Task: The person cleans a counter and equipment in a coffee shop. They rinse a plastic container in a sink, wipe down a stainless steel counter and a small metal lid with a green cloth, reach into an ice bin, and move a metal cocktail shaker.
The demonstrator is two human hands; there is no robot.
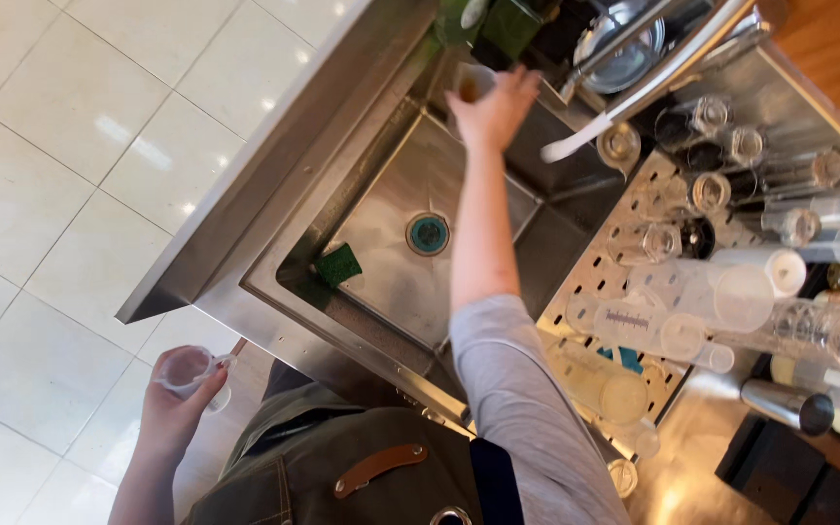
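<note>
1. The right hand [494, 107] reaches out over the far end of the steel sink [391, 209], fingers wrapped round a small cup [472, 85] with something brownish showing inside it.
2. The left hand [175, 408] hangs low over the tiled floor [80, 146], off the near edge of the bench, gripping a small clear measuring cup [190, 370]; it is see-through with a faint pink tint, and I cannot tell whether anything is in it.
3. In the sink basin a green scouring pad [339, 264] lies near the left wall, and the round drain [427, 233] sits in the middle of the floor of the basin.
4. A curved tap [634, 92] arches over the far right corner of the sink.
5. To the right, a perforated drain board [600, 282] carries clear glasses and plastic measuring jugs [692, 301] lying on their sides, all looking empty.
6. A metal bowl [624, 49] rests at the far edge.
</note>
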